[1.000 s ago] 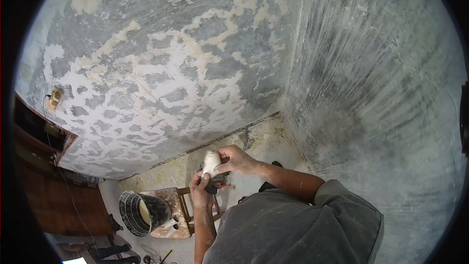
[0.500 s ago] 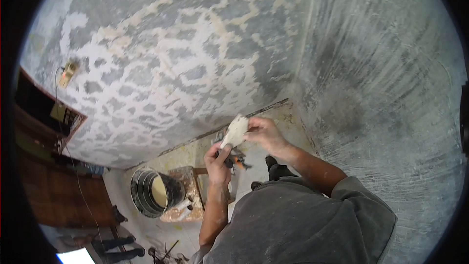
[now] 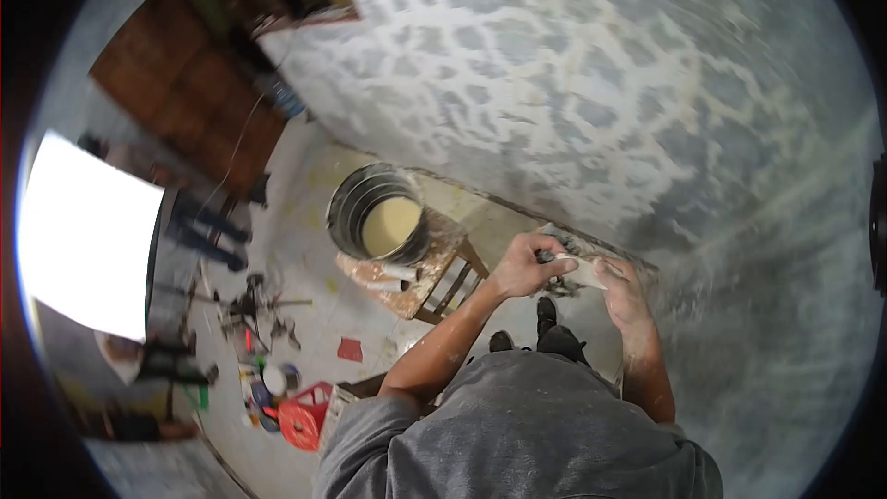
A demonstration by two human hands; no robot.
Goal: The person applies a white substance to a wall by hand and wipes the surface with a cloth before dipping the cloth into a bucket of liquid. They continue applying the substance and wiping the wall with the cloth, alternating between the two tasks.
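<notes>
Between my hands is a thin off-white flat piece [image 3: 586,274], seen partly edge-on; its kind cannot be made out. My left hand [image 3: 527,265] pinches its left end, thumb stretched along it. At the other end my right hand [image 3: 625,292] grips it with bent fingers. Both hands and forearms are dusted with white. Beyond the piece, a dusty grey heap [image 3: 565,242] lies low against the foot of the wall.
A dark bucket [image 3: 344,212] of cream paste and short white tubes [image 3: 388,285] sit on a spattered wooden stool [image 3: 432,291]. The patchy wall [image 3: 527,65] rises ahead. People [image 3: 208,229] stand at left, near tools [image 3: 248,310] and a red container [image 3: 303,422] on the floor.
My view has swung left, bringing more of the floor into sight. The off-white piece, upright and broadside before, now lies lower and nearly edge-on, with both hands at its ends.
</notes>
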